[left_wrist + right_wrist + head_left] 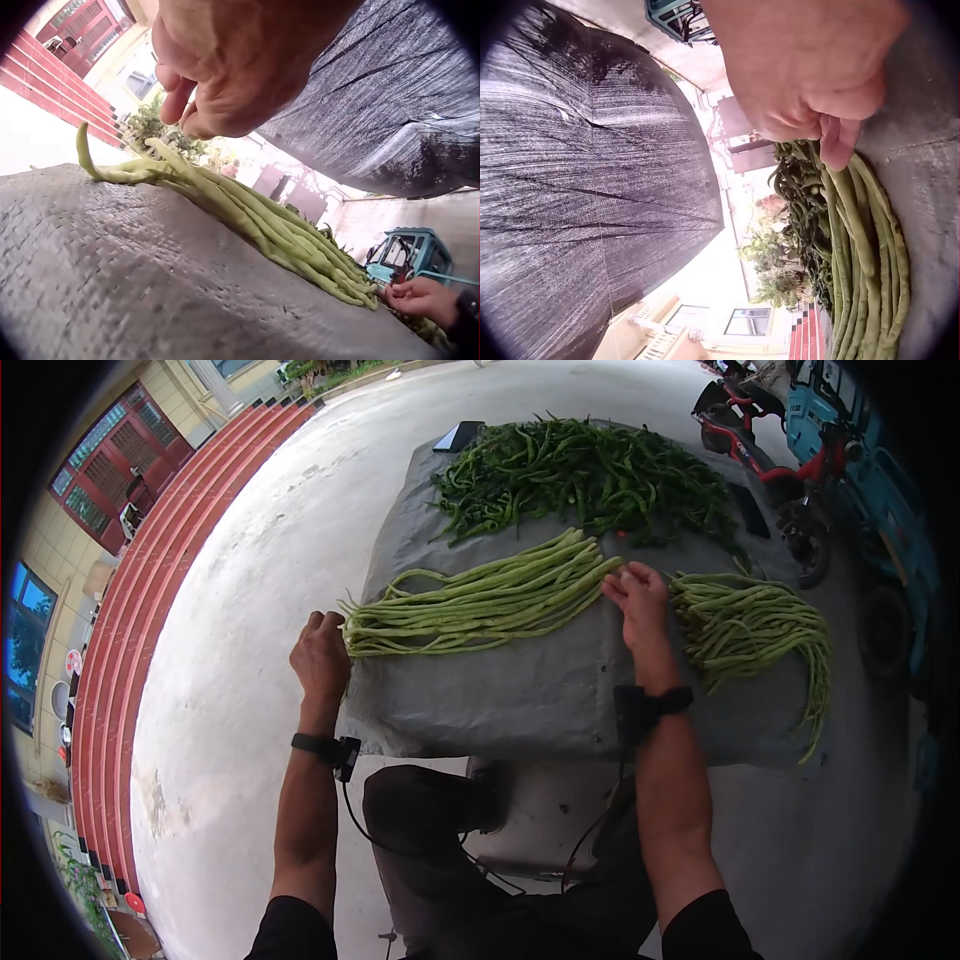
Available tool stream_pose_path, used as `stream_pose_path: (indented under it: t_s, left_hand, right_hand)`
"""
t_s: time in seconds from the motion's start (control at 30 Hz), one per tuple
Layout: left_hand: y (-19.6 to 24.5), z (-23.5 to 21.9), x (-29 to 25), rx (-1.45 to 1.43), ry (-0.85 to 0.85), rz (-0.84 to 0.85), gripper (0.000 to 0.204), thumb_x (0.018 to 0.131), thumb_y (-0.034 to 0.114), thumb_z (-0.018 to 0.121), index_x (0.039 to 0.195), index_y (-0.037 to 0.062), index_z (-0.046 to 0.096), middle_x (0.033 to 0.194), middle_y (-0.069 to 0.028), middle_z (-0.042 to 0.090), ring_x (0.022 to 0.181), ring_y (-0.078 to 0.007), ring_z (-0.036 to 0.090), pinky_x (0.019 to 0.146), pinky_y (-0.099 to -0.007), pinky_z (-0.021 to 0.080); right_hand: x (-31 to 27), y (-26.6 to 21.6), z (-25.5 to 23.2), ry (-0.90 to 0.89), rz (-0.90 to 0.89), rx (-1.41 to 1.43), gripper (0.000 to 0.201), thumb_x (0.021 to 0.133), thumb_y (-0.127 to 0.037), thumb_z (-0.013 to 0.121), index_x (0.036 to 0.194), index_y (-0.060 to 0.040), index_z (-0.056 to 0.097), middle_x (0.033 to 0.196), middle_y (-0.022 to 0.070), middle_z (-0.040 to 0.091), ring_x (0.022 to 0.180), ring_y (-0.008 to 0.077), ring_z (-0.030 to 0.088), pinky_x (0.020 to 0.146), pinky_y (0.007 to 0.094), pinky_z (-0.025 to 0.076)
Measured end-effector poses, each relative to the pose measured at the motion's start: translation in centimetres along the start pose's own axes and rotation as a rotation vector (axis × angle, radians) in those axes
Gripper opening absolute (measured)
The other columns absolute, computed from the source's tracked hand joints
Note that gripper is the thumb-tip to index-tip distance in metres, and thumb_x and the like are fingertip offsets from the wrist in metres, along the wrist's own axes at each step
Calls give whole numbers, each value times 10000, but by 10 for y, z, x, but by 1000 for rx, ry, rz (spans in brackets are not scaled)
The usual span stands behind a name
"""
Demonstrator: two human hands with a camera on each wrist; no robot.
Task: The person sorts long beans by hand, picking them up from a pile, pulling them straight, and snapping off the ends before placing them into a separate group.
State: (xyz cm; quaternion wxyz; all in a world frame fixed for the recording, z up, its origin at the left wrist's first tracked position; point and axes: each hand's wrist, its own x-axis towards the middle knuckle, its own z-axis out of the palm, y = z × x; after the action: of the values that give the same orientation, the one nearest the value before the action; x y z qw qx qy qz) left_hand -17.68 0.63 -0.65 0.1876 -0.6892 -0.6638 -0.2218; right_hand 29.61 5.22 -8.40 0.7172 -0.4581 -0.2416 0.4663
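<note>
A bundle of long green yardlong beans (480,600) lies across the grey sheet. My left hand (321,657) is at the bundle's left end, fingers loosely curled; in the left wrist view a gap shows between the fingers and the beans (247,214) below. At the opposite end, my right hand (640,600) has thumb and fingertips drawn together on the bean ends. Its fingertips (836,154) overlap the top of the beans (862,262) in the right wrist view. The palm side of this hand is mostly hidden.
Behind the bundle is a broad heap of green chili peppers (590,475). A second bean pile (755,620) hangs toward the front right. Two dark flat objects, one a phone-like slab (459,437), lie by the heap. Red steps (170,590) and a blue vehicle (870,490) stand beyond.
</note>
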Motion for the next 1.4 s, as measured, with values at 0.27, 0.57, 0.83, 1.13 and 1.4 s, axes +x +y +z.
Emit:
stream_pose_path:
  t_s: [0.27,0.57,0.83,1.13,1.4]
  left_hand:
    - [32,-19,-1,-178,23,-6,65,967,100,693,1005,137,731,976,-55,715,843,-315,732,692,-457,551]
    - [129,-57,-25,-538,-103,65,52,951,71,743,1001,59,747,981,-78,765,758,-228,748,678,-366,561]
    - [186,-59,-28,-654,-145,124,59,939,70,762,992,44,756,939,-87,759,776,-214,740,706,-344,550]
    - [245,-30,-34,-907,-187,118,47,932,33,748,979,32,745,892,-70,728,718,-174,690,653,-318,518]
    - [258,-19,-42,-1079,-226,141,48,936,3,740,978,25,743,872,-40,683,711,-134,628,643,-283,485]
  right_hand:
    - [-2,-21,-24,31,-10,-127,372,1040,-5,594,1403,50,534,1254,169,609,928,233,724,790,375,662]
    - [-22,-25,-11,-196,-105,-423,563,1025,-9,543,1580,-23,447,1589,166,519,834,182,728,686,338,625]
    - [-19,-24,-21,-189,-128,-469,527,1020,3,540,1542,-7,465,1560,177,553,817,182,728,679,339,625]
    - [-43,-74,-31,-220,-261,-610,310,1035,-60,613,1336,15,613,1200,145,741,761,149,729,628,317,613]
    - [-55,-137,-81,-25,-459,-654,150,1035,-81,642,1153,-10,702,926,64,763,693,100,680,583,271,544]
